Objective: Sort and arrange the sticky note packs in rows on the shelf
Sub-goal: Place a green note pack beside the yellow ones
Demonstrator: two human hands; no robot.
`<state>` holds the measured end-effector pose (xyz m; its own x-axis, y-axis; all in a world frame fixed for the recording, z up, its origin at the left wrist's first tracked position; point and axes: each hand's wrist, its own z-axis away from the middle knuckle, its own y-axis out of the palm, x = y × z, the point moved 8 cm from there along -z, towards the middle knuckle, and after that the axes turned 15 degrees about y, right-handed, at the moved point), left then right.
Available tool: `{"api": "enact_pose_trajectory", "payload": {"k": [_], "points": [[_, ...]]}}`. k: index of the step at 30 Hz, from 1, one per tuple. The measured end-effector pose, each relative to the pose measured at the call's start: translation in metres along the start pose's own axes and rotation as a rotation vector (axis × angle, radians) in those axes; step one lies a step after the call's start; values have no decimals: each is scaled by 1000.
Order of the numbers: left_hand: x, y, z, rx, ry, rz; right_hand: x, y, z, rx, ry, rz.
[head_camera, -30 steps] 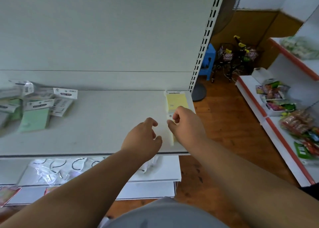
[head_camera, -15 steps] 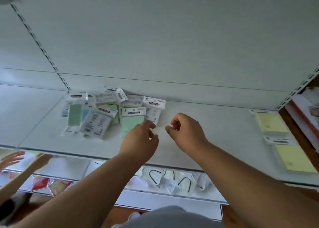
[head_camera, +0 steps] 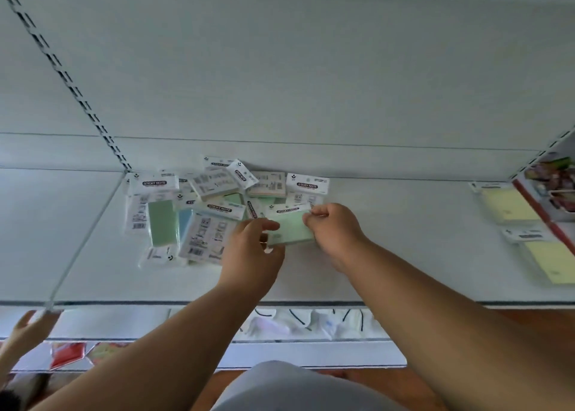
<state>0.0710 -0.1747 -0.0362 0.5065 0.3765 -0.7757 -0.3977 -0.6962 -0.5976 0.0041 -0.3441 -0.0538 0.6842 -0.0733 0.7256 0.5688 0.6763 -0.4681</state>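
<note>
Right hand (head_camera: 334, 228) and left hand (head_camera: 252, 248): a green pack (head_camera: 291, 228) is pinched at the near right edge of the pile (head_camera: 199, 211) on the shelf (head_camera: 389, 270). Pick step; a carry right to the yellow packs (head_camera: 510, 205) is likely needed.

Jumbled sticky note packs (head_camera: 217, 211) — mid-shelf (head_camera: 404, 255)

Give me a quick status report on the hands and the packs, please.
Left hand and right hand both pinch green pack. Jumbled pile beside it; two yellow packs placed right.

Bare forearms, grey top (head_camera: 289, 389)
</note>
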Motion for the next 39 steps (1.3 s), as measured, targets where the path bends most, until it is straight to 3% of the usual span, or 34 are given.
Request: {"api": "enact_pose_trajectory", "payload": {"k": [6, 15, 22, 31, 36, 39], "points": [[-27, 27, -14, 20, 132, 95, -14, -42, -1, 141, 76, -147], [-109, 132, -67, 233, 279, -59, -24, -171, -53, -81, -9, 2], [-156, 222, -92, 284, 285, -178, -38, -242, -117, -220, -29, 307], [-159, 266, -98, 299, 232, -348, -36, -252, -143, -231, -132, 601], [-153, 256, -91, 251, 170, -383, -36, -240, -144, -188, -182, 546], [-156, 255, -93, 303, 172, -390, -35, -241, -141, -246, -196, 557]]}}
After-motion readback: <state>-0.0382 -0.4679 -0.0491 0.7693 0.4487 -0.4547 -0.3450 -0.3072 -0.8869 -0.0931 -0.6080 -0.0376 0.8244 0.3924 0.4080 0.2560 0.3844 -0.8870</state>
